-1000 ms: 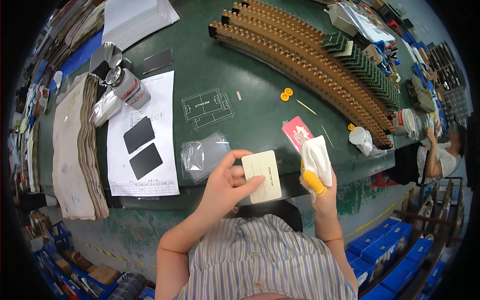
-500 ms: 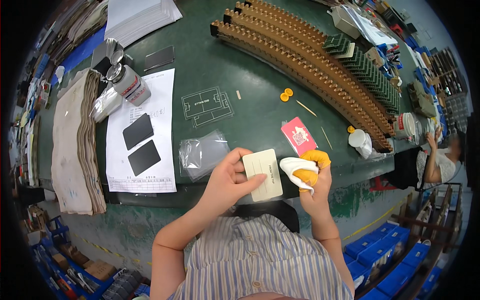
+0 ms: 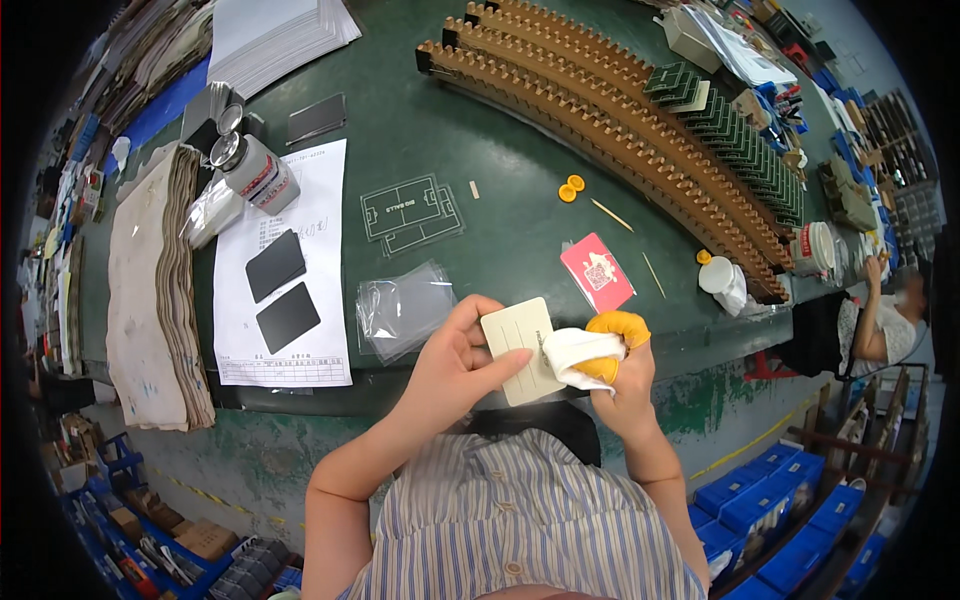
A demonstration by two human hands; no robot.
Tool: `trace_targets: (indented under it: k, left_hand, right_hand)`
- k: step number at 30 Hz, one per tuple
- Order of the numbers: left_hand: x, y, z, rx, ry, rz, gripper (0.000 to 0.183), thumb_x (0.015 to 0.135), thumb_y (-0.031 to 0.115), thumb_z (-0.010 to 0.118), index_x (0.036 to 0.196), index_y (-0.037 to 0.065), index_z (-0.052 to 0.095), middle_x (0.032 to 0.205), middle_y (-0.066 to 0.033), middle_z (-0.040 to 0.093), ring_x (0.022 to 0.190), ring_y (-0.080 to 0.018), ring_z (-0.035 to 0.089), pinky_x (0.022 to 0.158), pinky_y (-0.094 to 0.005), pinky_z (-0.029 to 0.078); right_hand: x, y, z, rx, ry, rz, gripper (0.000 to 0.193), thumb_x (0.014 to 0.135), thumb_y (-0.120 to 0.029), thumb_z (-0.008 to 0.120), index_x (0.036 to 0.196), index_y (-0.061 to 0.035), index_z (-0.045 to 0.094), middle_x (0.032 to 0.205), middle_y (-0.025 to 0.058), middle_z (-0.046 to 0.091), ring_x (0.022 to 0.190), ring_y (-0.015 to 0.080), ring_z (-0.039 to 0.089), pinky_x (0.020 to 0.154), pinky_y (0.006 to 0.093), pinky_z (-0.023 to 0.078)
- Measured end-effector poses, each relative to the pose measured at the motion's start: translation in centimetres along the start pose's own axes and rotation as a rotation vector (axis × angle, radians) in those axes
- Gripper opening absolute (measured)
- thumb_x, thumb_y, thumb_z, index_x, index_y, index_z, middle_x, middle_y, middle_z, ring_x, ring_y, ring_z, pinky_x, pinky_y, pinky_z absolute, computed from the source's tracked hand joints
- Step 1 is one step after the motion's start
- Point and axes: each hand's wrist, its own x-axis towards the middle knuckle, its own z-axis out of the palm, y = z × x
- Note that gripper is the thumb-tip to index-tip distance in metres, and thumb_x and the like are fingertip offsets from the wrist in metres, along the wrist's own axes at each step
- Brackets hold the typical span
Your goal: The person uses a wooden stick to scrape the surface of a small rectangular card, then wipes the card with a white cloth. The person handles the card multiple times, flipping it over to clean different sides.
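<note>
My left hand (image 3: 459,358) grips a cream card (image 3: 511,321) with rounded corners and printed lines, the thumb lying across its face. In my right hand (image 3: 630,388), a folded white cloth (image 3: 577,349) is pressed onto the card's right side, covering the printing there. Yellow finger cots (image 3: 622,325) cover some right-hand fingertips. Just beyond, a pink card (image 3: 597,272) with a white figure lies on the green table. Clear plastic sleeves (image 3: 405,309) are to the left, near two dark green cards (image 3: 408,212) with white line drawings.
Long notched wooden racks (image 3: 600,130) cross the far right, partly filled with green cards (image 3: 735,135). Two black cards (image 3: 287,318) and an open metal bottle (image 3: 258,175) rest on a printed sheet (image 3: 325,215). Cloth stack (image 3: 155,290) stands left. Another person (image 3: 890,325) sits at right.
My right hand has moved left, bringing the white cloth from beside the cream card onto its right part. My left hand keeps its hold.
</note>
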Motion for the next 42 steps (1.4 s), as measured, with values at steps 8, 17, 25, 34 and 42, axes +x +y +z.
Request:
trace_targets:
  k: [8, 17, 25, 34, 42]
  left_hand:
    - [-0.1, 0.4, 0.1, -0.001, 0.011, 0.041, 0.027, 0.085, 0.001, 0.063, 0.104, 0.005, 0.044, 0.099, -0.0051, 0.060, 0.090, -0.0104, 0.061, 0.069, -0.0230, 0.051]
    - [0.0, 0.2, -0.4, -0.012, 0.105, 0.113, 0.031, 0.082, 0.003, 0.066, 0.106, 0.005, 0.047, 0.096, -0.0062, 0.062, 0.087, -0.0129, 0.064, 0.068, -0.0263, 0.056]
    - [0.1, -0.4, -0.2, -0.050, 0.133, 0.172, 0.034, 0.081, 0.003, 0.068, 0.108, 0.004, 0.048, 0.095, -0.0060, 0.063, 0.086, -0.0126, 0.064, 0.069, -0.0255, 0.054]
    - [-0.4, -0.6, -0.3, 0.111, 0.023, 0.073, 0.025, 0.083, 0.002, 0.066, 0.105, 0.001, 0.055, 0.099, -0.0053, 0.062, 0.090, -0.0090, 0.060, 0.079, -0.0238, 0.049]
    - [-0.6, -0.1, -0.5, 0.103, 0.002, 0.003, 0.028, 0.082, 0.004, 0.067, 0.107, 0.002, 0.056, 0.091, -0.0052, 0.064, 0.084, -0.0087, 0.061, 0.072, -0.0223, 0.049]
  right_hand:
    - [-1.9, -0.5, -0.3, 0.038, 0.040, 0.015, 0.032, 0.061, -0.001, 0.064, 0.090, -0.0126, 0.072, 0.097, 0.0122, 0.058, 0.086, 0.0287, 0.057, 0.073, 0.0360, 0.047]
    - [-3.4, -0.3, 0.4, 0.224, 0.180, 0.111, 0.026, 0.072, -0.005, 0.066, 0.097, -0.0092, 0.068, 0.101, 0.0130, 0.058, 0.090, 0.0254, 0.058, 0.078, 0.0325, 0.046]
    - [-2.2, -2.0, 2.5, 0.815, 0.270, 0.481, 0.033, 0.088, -0.011, 0.061, 0.118, 0.0021, 0.054, 0.108, 0.0099, 0.062, 0.100, 0.0155, 0.057, 0.087, 0.0287, 0.043]
    - [-1.0, -2.1, 2.9, 0.779, 0.281, 0.551, 0.046, 0.080, -0.005, 0.071, 0.121, -0.0003, 0.051, 0.101, 0.0063, 0.063, 0.087, 0.0096, 0.059, 0.075, 0.0240, 0.047]
    - [-0.5, -1.0, 1.0, 0.538, 0.410, 0.355, 0.021, 0.089, -0.013, 0.060, 0.103, 0.0025, 0.060, 0.096, 0.0106, 0.064, 0.085, 0.0166, 0.061, 0.077, 0.0285, 0.046]
